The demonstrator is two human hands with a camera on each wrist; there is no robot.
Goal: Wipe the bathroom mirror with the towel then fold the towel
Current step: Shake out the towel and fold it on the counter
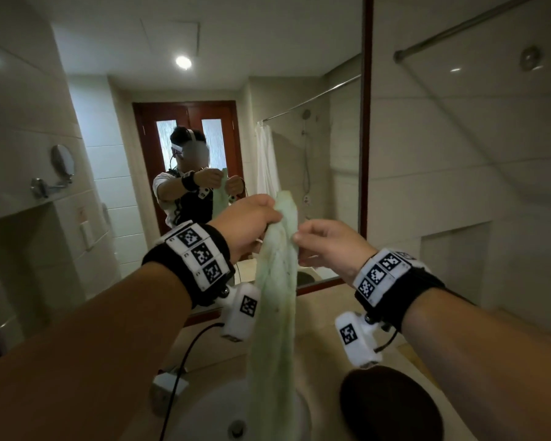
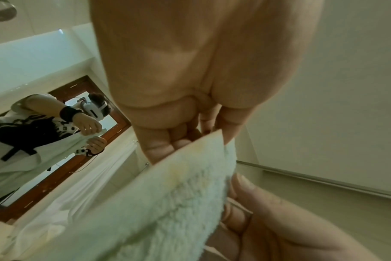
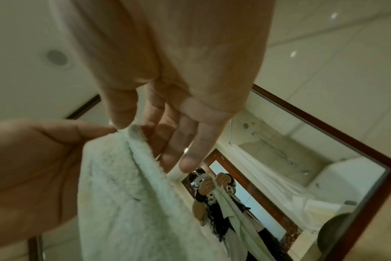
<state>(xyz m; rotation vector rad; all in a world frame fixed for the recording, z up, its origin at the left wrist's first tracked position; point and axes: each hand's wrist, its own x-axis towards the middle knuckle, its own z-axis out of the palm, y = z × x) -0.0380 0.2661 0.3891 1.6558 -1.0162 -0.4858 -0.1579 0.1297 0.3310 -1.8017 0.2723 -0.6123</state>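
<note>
A pale green towel (image 1: 275, 313) hangs lengthwise over the sink, bunched into a narrow strip. My left hand (image 1: 272, 218) grips its top edge from the left, fingers curled round the cloth (image 2: 167, 203). My right hand (image 1: 296, 238) pinches the towel's right edge just below, thumb against forefinger, its other fingers loosely extended (image 3: 190, 141). In the right wrist view the towel (image 3: 123, 194) hangs between both hands. The mirror (image 1: 268, 74), framed in dark wood, stands right behind the towel and reflects me holding it.
A white sink basin (image 1: 204, 418) lies under the towel. On the counter sit a dark round object (image 1: 392, 405) at the right and a small white box (image 1: 169, 385) at the left. A round shaving mirror (image 1: 62, 162) juts from the left wall.
</note>
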